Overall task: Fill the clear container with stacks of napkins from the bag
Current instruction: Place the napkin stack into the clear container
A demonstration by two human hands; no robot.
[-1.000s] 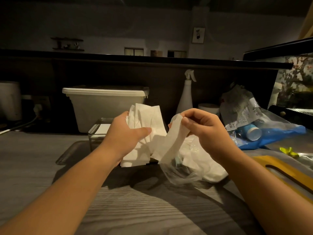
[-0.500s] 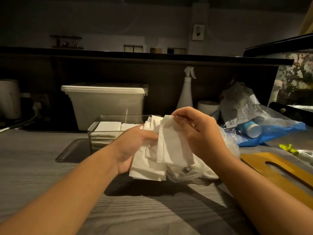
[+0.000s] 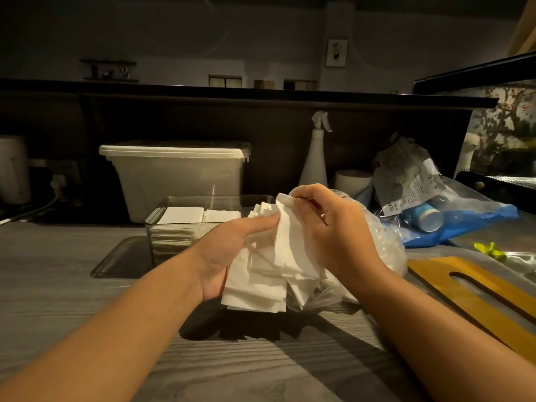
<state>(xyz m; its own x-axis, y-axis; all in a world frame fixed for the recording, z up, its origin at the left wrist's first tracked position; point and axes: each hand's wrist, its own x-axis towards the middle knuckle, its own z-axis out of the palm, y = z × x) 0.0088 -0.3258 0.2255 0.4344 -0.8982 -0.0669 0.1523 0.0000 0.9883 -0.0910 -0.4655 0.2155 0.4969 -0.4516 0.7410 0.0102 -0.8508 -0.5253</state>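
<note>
- Gripping a ragged bundle of napkins (image 3: 255, 285) in the left hand (image 3: 229, 250), curling the thumb across the front, fingers hiding behind the paper.
- Pinching the top edge of the frontmost napkin with the right hand (image 3: 333, 230), closing thumb and forefinger on it, apparently squaring it against the rest.
- Holding the whole bundle up off the counter (image 3: 58, 271), near the middle, casting a dark shadow straight underneath.
- Spotting the clear container (image 3: 203, 197) just behind the left hand, toward the far edge of the counter, already carrying flat stacks (image 3: 182, 214) at its left end and middle; not managing to see the right end past the hands.
- Noting the bag (image 3: 388, 250) slumping just beside the right wrist, toward the right edge, crumpled and seemingly touching the bottom of the bundle.
- Worrying about those fanned-out lower edges: risking a slide and a scatter over the counter with any loosening of the left thumb.
- Risking a tear too, tugging thin paper by one pinched edge.
- Risking a jam on the way in, catching a skewed bundle on the rim or crushing the neat stacks inside.
- Watching for a snag on the bag, dragging plastic along toward the container.
</note>
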